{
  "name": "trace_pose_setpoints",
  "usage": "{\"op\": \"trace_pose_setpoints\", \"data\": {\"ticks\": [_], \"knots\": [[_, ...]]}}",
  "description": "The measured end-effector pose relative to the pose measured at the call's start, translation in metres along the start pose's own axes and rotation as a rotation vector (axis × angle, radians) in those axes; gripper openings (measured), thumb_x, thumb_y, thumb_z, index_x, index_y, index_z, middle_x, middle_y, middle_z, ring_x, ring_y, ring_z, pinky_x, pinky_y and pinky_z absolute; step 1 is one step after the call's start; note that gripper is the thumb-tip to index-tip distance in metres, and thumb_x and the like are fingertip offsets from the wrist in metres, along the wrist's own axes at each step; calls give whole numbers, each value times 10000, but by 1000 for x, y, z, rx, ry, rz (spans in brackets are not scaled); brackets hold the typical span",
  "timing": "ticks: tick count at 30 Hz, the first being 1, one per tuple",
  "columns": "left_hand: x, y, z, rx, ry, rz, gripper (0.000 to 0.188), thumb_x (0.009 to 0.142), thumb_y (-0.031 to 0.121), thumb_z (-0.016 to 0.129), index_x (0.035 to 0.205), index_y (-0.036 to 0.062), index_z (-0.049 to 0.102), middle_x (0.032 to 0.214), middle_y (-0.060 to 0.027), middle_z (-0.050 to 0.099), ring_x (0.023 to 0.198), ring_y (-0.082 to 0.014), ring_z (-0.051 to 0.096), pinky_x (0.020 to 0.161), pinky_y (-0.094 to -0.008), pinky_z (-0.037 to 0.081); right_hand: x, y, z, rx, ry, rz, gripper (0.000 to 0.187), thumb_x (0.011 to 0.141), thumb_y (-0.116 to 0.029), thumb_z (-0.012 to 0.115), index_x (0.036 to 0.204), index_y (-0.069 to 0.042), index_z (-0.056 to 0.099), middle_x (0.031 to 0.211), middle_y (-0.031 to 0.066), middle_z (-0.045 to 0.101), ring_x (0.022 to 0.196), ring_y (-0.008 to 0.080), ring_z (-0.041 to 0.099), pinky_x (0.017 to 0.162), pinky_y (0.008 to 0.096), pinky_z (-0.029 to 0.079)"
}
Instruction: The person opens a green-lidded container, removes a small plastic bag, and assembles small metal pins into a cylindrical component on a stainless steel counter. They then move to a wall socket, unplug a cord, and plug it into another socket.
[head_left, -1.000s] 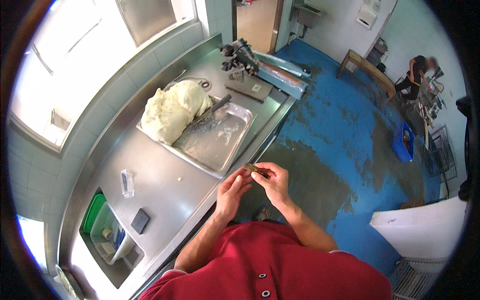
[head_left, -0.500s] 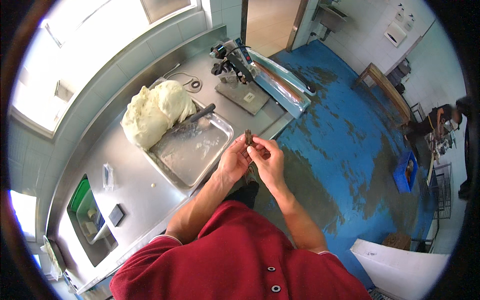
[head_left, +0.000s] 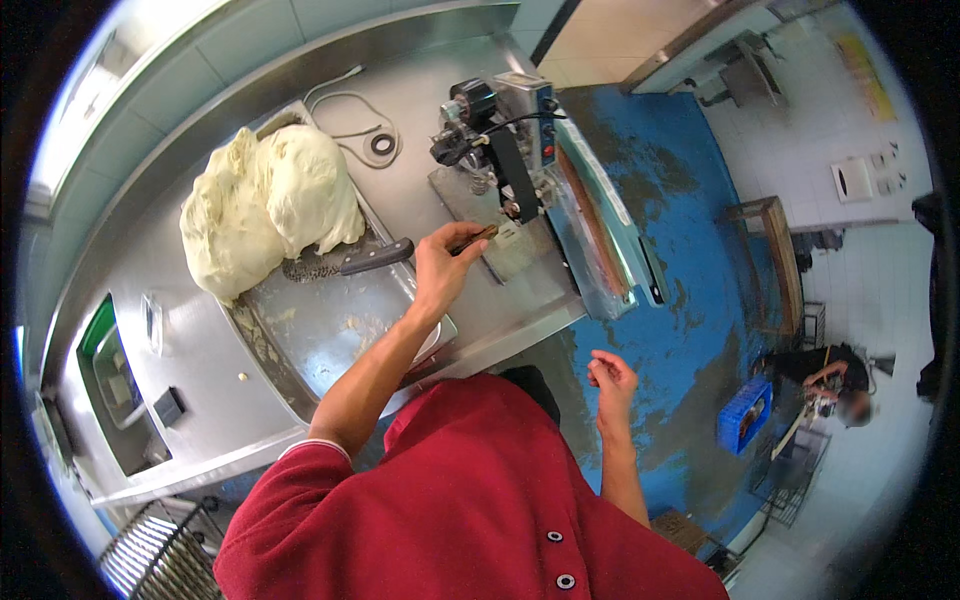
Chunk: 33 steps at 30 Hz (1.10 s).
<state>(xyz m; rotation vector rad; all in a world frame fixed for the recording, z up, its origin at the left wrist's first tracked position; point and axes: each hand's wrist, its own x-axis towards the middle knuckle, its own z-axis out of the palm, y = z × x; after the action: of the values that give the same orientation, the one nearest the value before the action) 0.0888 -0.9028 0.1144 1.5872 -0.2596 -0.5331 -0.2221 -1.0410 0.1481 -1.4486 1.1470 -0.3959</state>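
My left hand (head_left: 445, 270) reaches over the steel counter, its fingers closed on a small brown block-like metal piece (head_left: 487, 234). The piece points toward a benchtop machine (head_left: 512, 165) with a black roller, a dark arm and a grey base plate (head_left: 520, 250). My right hand (head_left: 612, 385) hangs apart over the floor side, its fingers curled with nothing visible in them. Left of my left hand, a black-handled knife (head_left: 378, 257) lies on a steel tray (head_left: 330, 330). A large pale lump of dough (head_left: 265, 205) rests at the tray's far end.
A cable (head_left: 390, 120) and a black ring (head_left: 382, 144) lie behind the tray. A clear-covered long case (head_left: 600, 240) stands along the counter's right edge. A sink opening (head_left: 120, 385) is at far left. Across the blue floor, a person (head_left: 835, 380) works near a blue crate (head_left: 745, 415).
My hands have parted. My left hand has carried the brown piece forward to the machine, while my right hand has let go and drawn back right. The view has shifted too.
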Motion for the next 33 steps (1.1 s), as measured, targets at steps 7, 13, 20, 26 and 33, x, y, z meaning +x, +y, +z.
{"op": "trace_pose_setpoints", "data": {"ticks": [7, 13, 20, 26, 33], "knots": [[6, 2, 12, 35, 45, 32, 249, 837, 88, 793, 1065, 0, 746, 963, -133, 773, 864, -167, 727, 781, -298, 553, 40, -20, 17, -110, -198, 49, 201, 929, -67, 693, 1116, 5, 708, 878, 11, 673, 748, 79, 577, 662, 239, 461], [2, 10, 18, -1, 105, 44, 241, 835, 97, 796, 1061, 25, 756, 911, -124, 770, 807, -148, 709, 748, -300, 546, 64, -26, 24, -115, -293, 34, 194, 939, -92, 690, 1111, -4, 707, 901, 14, 679, 782, 85, 600, 701, 243, 473], [5, 12, 23, 34, 131, 81, 241, 834, 94, 794, 1061, 24, 754, 897, -108, 765, 765, -138, 682, 711, -298, 530, 74, -28, 22, -97, -338, 23, 181, 942, -73, 681, 1104, 3, 705, 880, 5, 666, 771, 78, 591, 693, 236, 467], [7, 11, 28, 14, 127, 73, 230, 844, 80, 791, 1064, 24, 757, 916, -105, 767, 807, -143, 699, 743, -289, 538, 75, -24, 17, -118, -335, 52, 217, 931, -95, 697, 1129, -6, 707, 918, 26, 689, 795, 101, 619, 719, 257, 489], [9, 14, 38, -35, 214, 65, 314, 805, 50, 833, 1069, -9, 673, 1003, -105, 750, 908, -179, 726, 819, -308, 576, 75, -28, 25, -118, -353, 29, 208, 937, -89, 690, 1127, -6, 710, 901, 17, 683, 788, 94, 609, 722, 256, 490]]}}
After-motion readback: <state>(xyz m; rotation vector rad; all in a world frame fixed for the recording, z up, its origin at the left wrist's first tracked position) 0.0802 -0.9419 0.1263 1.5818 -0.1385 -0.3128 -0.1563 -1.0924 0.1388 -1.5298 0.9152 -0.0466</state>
